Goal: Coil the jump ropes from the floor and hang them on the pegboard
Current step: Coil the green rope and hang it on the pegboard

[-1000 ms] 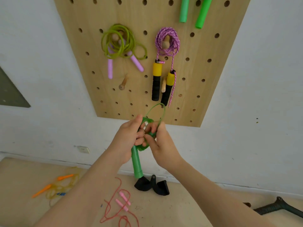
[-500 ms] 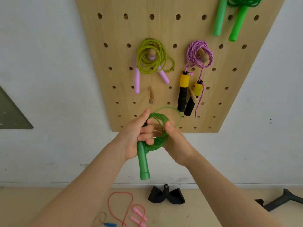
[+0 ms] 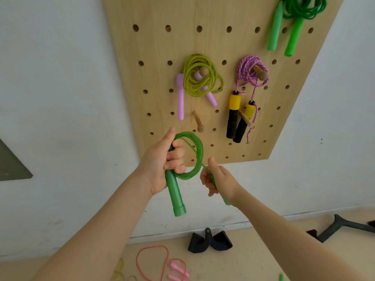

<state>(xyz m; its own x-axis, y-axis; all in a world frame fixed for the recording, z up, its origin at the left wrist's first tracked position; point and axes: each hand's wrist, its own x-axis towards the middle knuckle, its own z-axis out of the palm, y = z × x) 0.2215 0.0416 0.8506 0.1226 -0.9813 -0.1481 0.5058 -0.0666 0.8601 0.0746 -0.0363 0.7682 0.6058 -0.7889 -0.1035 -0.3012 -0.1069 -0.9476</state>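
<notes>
My left hand [image 3: 162, 161] grips a coiled green jump rope [image 3: 195, 157] together with one green handle [image 3: 175, 194] that points down. My right hand [image 3: 218, 179] holds the rope's other green handle, whose tip shows below the palm, with a strand running up to the coil. Both hands are just below the wooden pegboard [image 3: 213, 43]. A bare wooden peg [image 3: 197, 121] sticks out right above the coil. On other pegs hang a yellow-green rope with lilac handles [image 3: 199, 78], a pink braided rope with yellow-black handles [image 3: 250, 73] and a green rope [image 3: 298, 9].
On the floor lie a pink jump rope [image 3: 154, 260] with pink handles, a black strap-like object [image 3: 209, 241] by the wall and a dark metal stand [image 3: 341, 226] at the right. A yellowish rope [image 3: 119, 270] shows at the bottom edge.
My right hand has pulled away from the coil, down and to the right, now holding the second handle. The view has tilted up and closer to the pegboard.
</notes>
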